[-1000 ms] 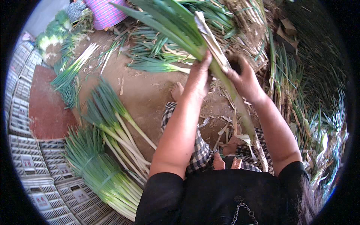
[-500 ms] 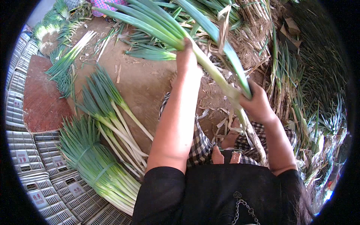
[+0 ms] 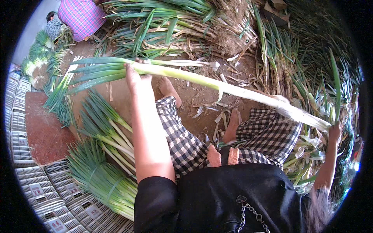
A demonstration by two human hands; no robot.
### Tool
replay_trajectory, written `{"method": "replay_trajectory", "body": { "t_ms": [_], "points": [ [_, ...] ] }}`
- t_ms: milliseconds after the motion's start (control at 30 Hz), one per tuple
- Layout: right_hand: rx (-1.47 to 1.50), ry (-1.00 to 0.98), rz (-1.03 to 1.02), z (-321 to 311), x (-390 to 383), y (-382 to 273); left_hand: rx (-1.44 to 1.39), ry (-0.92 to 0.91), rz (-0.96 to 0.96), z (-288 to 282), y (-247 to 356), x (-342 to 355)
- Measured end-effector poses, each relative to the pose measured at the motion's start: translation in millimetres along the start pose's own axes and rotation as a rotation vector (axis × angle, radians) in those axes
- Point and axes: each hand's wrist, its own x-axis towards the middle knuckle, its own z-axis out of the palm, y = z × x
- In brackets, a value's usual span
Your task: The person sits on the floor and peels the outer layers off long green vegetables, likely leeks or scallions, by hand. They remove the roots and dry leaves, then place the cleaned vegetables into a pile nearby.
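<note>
Fingers of the left hand (image 3: pixel 136 79) clenched round the long leek (image 3: pixel 217 86) where pale stalk meets green leaves; fingers of the right hand (image 3: pixel 335 132) wrapped about the far white root end. Leek held level and taut across the body, above both checked-trouser knees (image 3: pixel 182 136), clear of the earth floor (image 3: pixel 194 97). Loose outer skin hanging partway along the stalk. Step in hand, by judgement: stripping and inspecting a single stalk, not yet laid down. Next move likely calling for a firm pinch on the hanging skin and a pull along the stalk, with the other grasp kept tight against slipping. To the left, a tied bundle of cleaned leeks (image 3: pixel 101 176) and loose cleaned stalks (image 3: pixel 105 130) beside pale plastic crates (image 3: pixel 42 186). Ahead, an untrimmed heap (image 3: pixel 175 23); another person in a pink checked garment (image 3: pixel 79 15) at upper left.
</note>
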Motion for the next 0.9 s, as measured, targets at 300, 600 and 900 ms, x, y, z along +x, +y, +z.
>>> {"method": "replay_trajectory", "body": {
  "t_ms": [300,600,900],
  "points": [
    [0.348,0.048,-0.512,-72.7,-41.7,-242.4,0.132,-0.042,0.115,24.2,-37.6,-39.5],
    [0.913,-0.07,-1.172,-132.7,-137.6,-480.7,0.028,0.05,0.072,38.5,-73.7,-38.0],
    [0.9,-0.256,-0.613,-120.6,-84.8,-503.8,0.284,0.151,-0.006,60.4,-124.6,-41.0]
  ]
}}
